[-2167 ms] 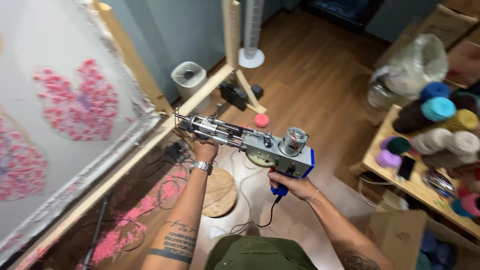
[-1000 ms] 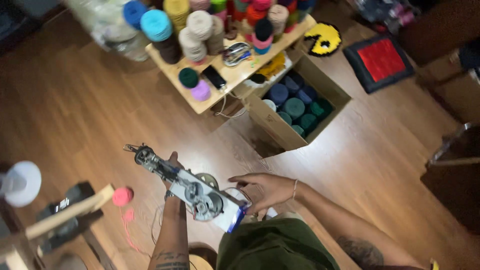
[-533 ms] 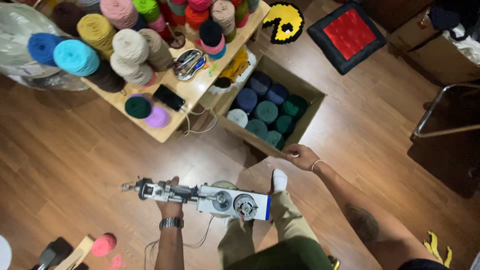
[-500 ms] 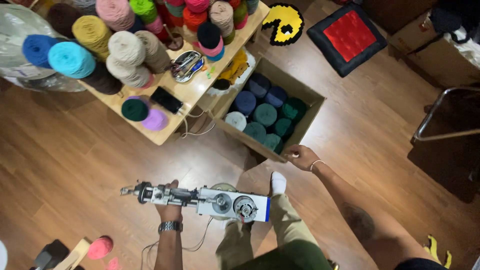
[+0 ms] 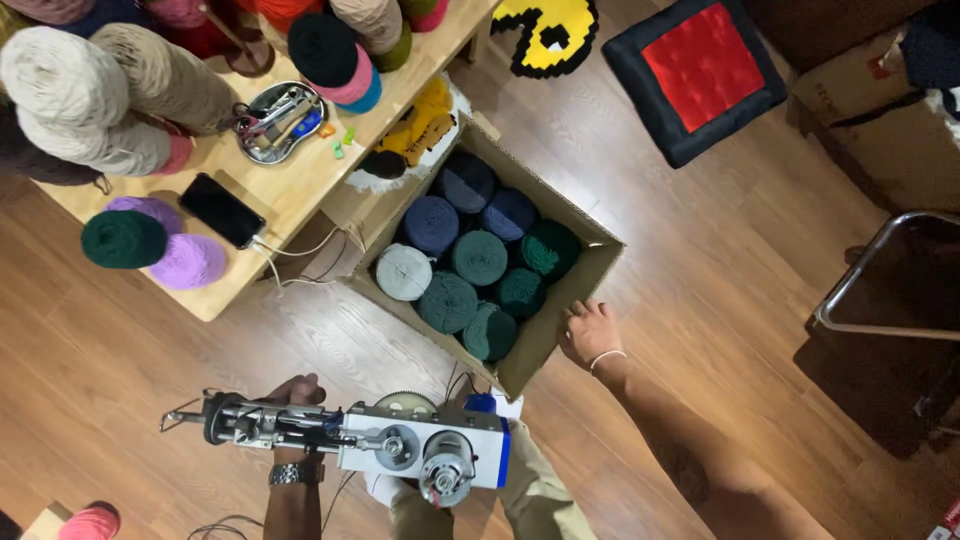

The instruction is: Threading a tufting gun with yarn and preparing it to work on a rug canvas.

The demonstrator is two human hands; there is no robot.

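My left hand [image 5: 296,392] grips a silver and blue tufting gun [image 5: 370,446], held level over the wooden floor with its needle end pointing left. My right hand [image 5: 590,333] rests on the near right edge of an open cardboard box [image 5: 590,268]. The box holds several cones of yarn [image 5: 470,262] in teal, blue, navy and pale grey. A cord hangs from the gun toward the floor.
A low wooden table [image 5: 300,185] at upper left carries several big yarn cones, a black phone [image 5: 222,210] and a metal tray of small tools [image 5: 278,122]. A red and black square rug [image 5: 697,68] and a yellow round rug [image 5: 548,32] lie on the floor. A metal chair frame [image 5: 880,300] stands at right.
I turned away from the tufting frame toward the table and box. My right hand left the gun's handle and reached out to the box edge; my left hand alone keeps the gun.
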